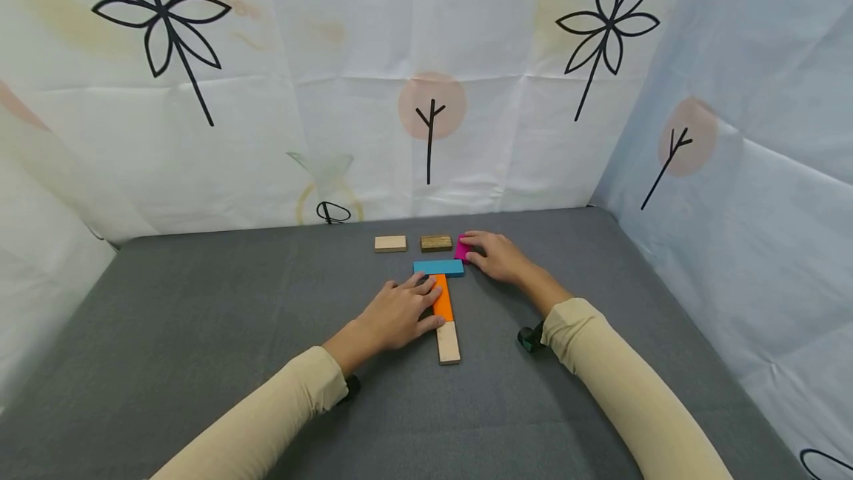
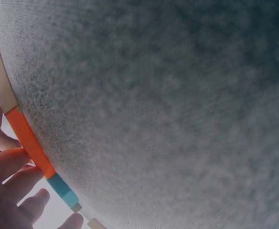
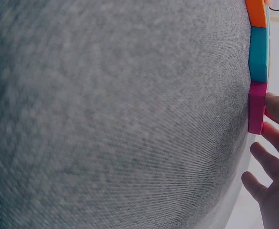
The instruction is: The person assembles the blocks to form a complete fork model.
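Observation:
Pale wood, orange and blue blocks lie touching on the grey cloth: the plain wooden block (image 1: 449, 344) nearest, the orange block (image 1: 443, 301) in line beyond it, the blue block (image 1: 437, 268) crosswise at the far end. My left hand (image 1: 397, 312) rests against the orange block's left side, fingers spread, thumb by its joint with the wooden block. At the blue block's far right corner, my right hand (image 1: 500, 258) pinches a magenta block (image 1: 461, 251) between thumb and index finger. In the right wrist view the magenta block (image 3: 256, 109) stands next to the blue one (image 3: 258, 55).
Behind the blue block lie a pale wooden block (image 1: 389, 244) and a dark brown wooden block (image 1: 436, 243). Grey cloth (image 1: 220, 332) covers the table. White printed sheets (image 1: 346, 35) hang along the back and sides.

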The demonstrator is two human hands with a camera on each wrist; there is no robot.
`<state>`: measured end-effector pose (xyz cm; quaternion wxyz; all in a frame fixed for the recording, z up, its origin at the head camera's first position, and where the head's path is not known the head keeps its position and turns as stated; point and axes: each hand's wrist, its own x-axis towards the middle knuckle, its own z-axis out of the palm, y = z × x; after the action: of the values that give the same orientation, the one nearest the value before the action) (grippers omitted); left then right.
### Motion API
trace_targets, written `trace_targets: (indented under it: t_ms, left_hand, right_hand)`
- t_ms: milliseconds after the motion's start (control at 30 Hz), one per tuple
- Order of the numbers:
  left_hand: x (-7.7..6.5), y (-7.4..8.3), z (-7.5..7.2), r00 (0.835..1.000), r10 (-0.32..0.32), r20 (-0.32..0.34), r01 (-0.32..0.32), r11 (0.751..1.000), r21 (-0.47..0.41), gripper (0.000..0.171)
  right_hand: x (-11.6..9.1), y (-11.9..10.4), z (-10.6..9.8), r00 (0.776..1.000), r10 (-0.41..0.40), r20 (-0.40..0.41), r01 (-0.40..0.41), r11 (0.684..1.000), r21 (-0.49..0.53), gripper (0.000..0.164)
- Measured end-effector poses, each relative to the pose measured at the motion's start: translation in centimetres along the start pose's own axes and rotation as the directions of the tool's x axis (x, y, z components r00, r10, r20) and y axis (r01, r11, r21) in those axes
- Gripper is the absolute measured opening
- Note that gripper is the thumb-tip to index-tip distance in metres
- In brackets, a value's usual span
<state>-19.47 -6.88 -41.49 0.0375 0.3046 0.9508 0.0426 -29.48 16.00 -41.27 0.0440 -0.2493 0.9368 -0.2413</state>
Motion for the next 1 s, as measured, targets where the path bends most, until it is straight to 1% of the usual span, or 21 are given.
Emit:
trace_targets:
  t_ms: [233, 400, 633, 733, 1000]
  left_hand:
    - [0.0, -0.1, 0.2, 1.000, 0.003, 0.001, -0.003, 1.000, -0.004, 0.063]
    - [-0.1, -0.2, 0.2, 1.000, 0.011, -0.005, -0.011, 1.000, -0.009, 0.063]
    - [-0.2, 0.0, 0.0, 1.000, 0.014, -0.007, -0.015, 1.000, -0.019, 0.063]
    - [-0.2, 0.0, -0.1, 1.000, 0.017, -0.012, -0.017, 1.000, -0.016, 0.063]
    - [-0.2, 0.0, -0.1, 1.000, 0.019, -0.019, -0.019, 1.000, -0.003, 0.063]
  right_hand:
    - [0.1, -0.2, -0.1, 1.000, 0.006, 0.007, -0.006, 1.000, 0.002, 0.041]
    - [0.4, -0.3, -0.1, 1.000, -0.011, -0.005, 0.011, 1.000, 0.006, 0.043]
    - [1.1, -1.2, 0.0, 0.998, -0.045, -0.035, 0.043, 0.997, -0.056, 0.046]
    - [1.4, -1.6, 0.1, 0.999, -0.048, -0.023, 0.046, 0.996, -0.070, 0.045]
    - [1.9, -2.2, 0.3, 0.999, -0.019, 0.027, 0.021, 0.997, -0.076, 0.045]
